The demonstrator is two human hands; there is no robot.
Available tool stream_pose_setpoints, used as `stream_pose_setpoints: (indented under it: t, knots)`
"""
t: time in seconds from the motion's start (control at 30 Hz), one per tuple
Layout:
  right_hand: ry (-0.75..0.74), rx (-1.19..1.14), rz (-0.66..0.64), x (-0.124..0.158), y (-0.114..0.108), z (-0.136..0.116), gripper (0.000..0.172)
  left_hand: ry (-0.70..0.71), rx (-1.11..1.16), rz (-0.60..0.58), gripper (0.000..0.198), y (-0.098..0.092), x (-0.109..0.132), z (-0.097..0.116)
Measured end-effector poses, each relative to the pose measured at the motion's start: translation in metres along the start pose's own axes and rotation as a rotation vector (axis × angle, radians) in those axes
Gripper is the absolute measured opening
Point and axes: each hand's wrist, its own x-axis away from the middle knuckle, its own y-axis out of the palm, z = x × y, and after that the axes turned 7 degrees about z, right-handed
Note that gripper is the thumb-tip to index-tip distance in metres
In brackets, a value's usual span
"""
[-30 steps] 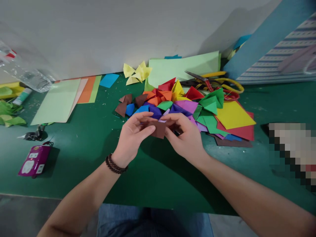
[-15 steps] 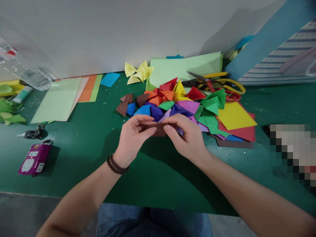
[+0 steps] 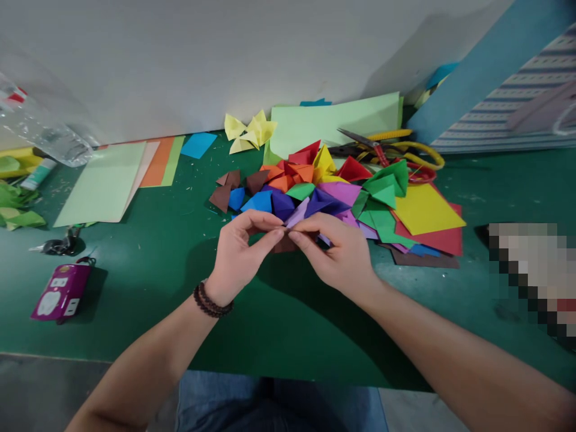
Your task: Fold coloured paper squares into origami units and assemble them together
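The left hand (image 3: 238, 255) and right hand (image 3: 344, 258) pinch brown paper (image 3: 284, 245) in their fingertips, midway between the worktop's (image 3: 148, 300) front and back edges. Leftward, nearer the front edge, a purple box's (image 3: 62, 290) markings are unreadably small.

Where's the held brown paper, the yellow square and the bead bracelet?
Brown paper (image 3: 284, 245): head view, on its lower visible part.
Yellow square (image 3: 429, 210): head view, near its middle.
Bead bracelet (image 3: 210, 305): head view, middle beads.

Brown piece (image 3: 284, 245): paper, matt. Folded pieces (image 3: 300, 191): paper, matt, creased. Surface (image 3: 148, 312): smooth, low sheen. Bottle (image 3: 51, 135): clear plastic, glossy. Red-handled scissors (image 3: 382, 156): metal blades, plastic handles. Trousers (image 3: 220, 402): denim cloth, matt.
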Motion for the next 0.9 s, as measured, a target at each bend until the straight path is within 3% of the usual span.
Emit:
stream_pose_setpoints:
  t: [0.2,0.3,0.43,0.63,0.9]
  knots:
    - [-0.187,0.087,0.119,0.001,-0.009,0.0,0.009,0.007,0.073,0.002,0.028,0.001,0.002,0.011]
    - [-0.239,0.15,0.13,0.002,-0.011,0.003,0.008,-0.159,0.141,-0.001,0.031,0.001,0.001,0.012]
    - [-0.224,0.105,0.1,0.002,-0.008,0.007,0.01,-0.343,0.291,-0.063,0.028,0.0,-0.001,0.008]
    - [-0.157,0.013,0.036,0.0,-0.005,0.002,0.019,-0.406,0.39,-0.072,0.016,-0.001,-0.002,0.01]
    - [0.044,-0.16,-0.014,0.001,-0.003,-0.001,0.028,-0.381,0.375,-0.052,0.02,0.0,-0.005,0.005]
